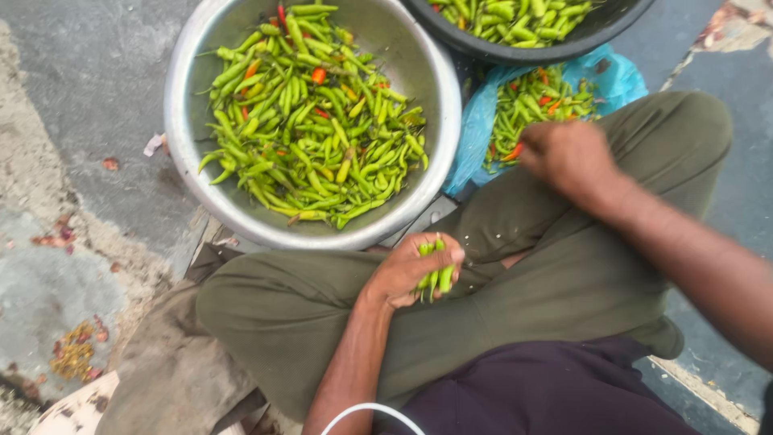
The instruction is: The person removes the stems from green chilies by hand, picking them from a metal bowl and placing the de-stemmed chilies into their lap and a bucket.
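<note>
The person sits cross-legged on the ground, and the left hand (411, 270) rests on the lap with its grip curled closed around a small bundle of green chillies (435, 274). The fingers wrap the bundle about its middle, so both ends poke out past the fist. These chillies look light, thin and smooth-skinned, likely a little slippery, and firm enough to snap if bent hard. A loose, gathered hold round the middle of several at once, as here, seems the gentle way to take them; the stalk end would serve for picking a single one.

The right hand (568, 157) reaches out over a heap of chillies (535, 101) lying on a blue plastic bag (620, 76), just beyond the knee. It is seen from the back and blurred, with the fingers bent downward into the heap. Whether its grip has closed on any chilli or is open, I cannot tell.

Just ahead of the left hand sits a large metal bowl (189, 89), well filled with green chillies and a few red and orange ones. A dark basin (564, 50) with more chillies stands at the top edge, touching or overlapping the bowl's rim. The person's olive trousers (564, 282) lie under both hands
</note>
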